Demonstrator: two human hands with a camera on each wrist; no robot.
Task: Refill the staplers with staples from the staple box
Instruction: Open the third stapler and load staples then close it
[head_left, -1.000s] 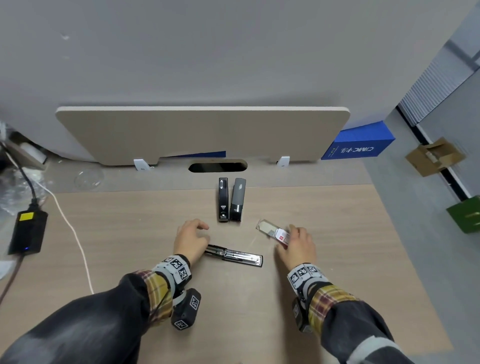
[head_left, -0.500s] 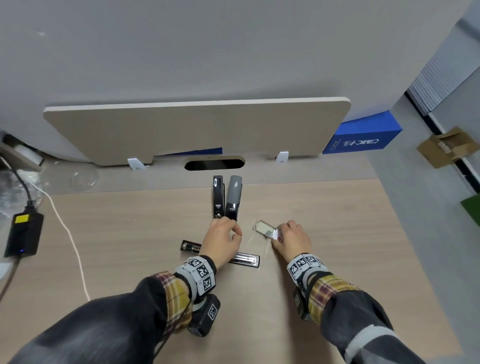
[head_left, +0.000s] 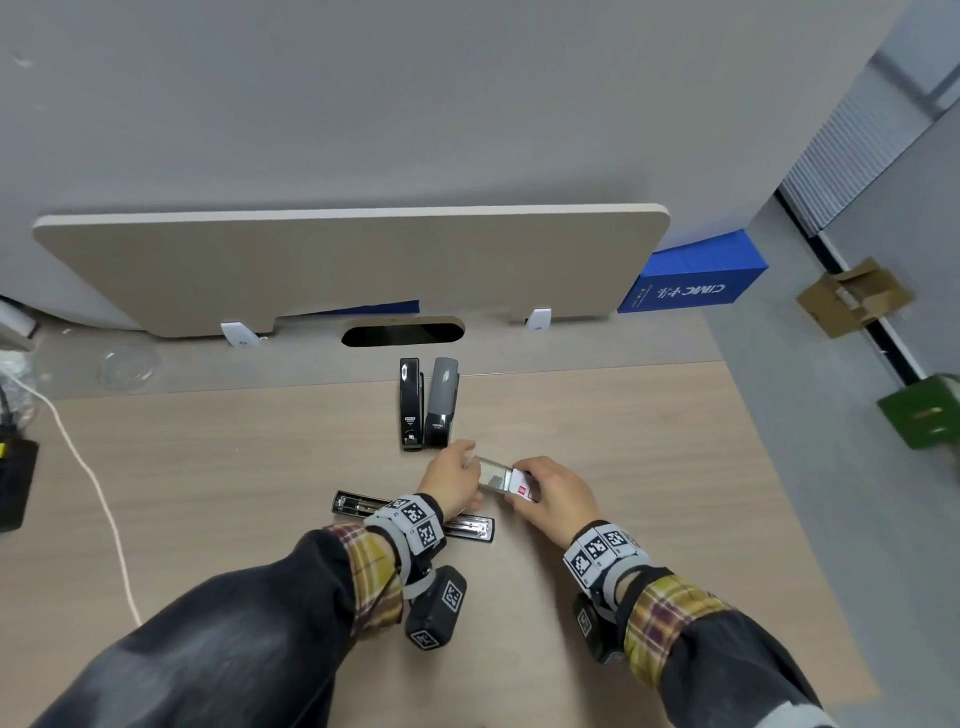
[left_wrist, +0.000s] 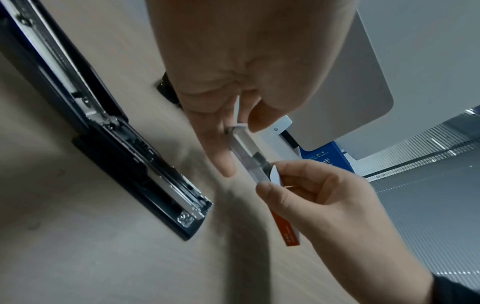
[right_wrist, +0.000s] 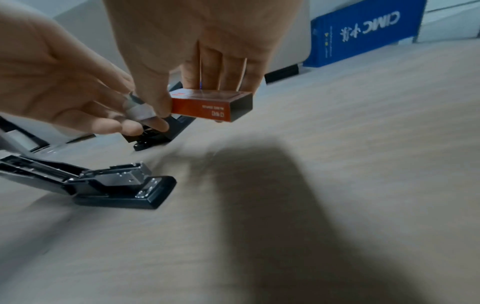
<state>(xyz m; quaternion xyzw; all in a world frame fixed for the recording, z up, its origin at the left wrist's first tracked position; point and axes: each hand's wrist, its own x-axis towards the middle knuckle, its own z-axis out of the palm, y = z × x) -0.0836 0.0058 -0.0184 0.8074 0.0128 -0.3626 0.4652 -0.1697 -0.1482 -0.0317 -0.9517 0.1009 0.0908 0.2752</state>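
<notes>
Since a second ago the left hand has left the opened stapler and crossed over it to meet the right hand at the staple box. Largest in view is the wooden desk, backed by a tan divider panel, with a blue carton standing past its right end. Two closed staplers stand side by side at the far middle of the desk, a black stapler on the left and a grey stapler touching it on the right. Nearer, the opened stapler lies flat across the desk with its metal magazine facing up, partly hidden under the left wrist. Just beyond it both hands hold the small box above the desk surface. The right hand grips the red-and-white outer sleeve of the staple box, thumb on the near side and fingers curled over the far side, so the sleeve sits between them. A grey inner tray projects from the sleeve's left end toward the left hand. The left thumb and fingers pinch the tray's outer end, the tray running along the index finger with a white end flap caught between thumb and finger.
</notes>
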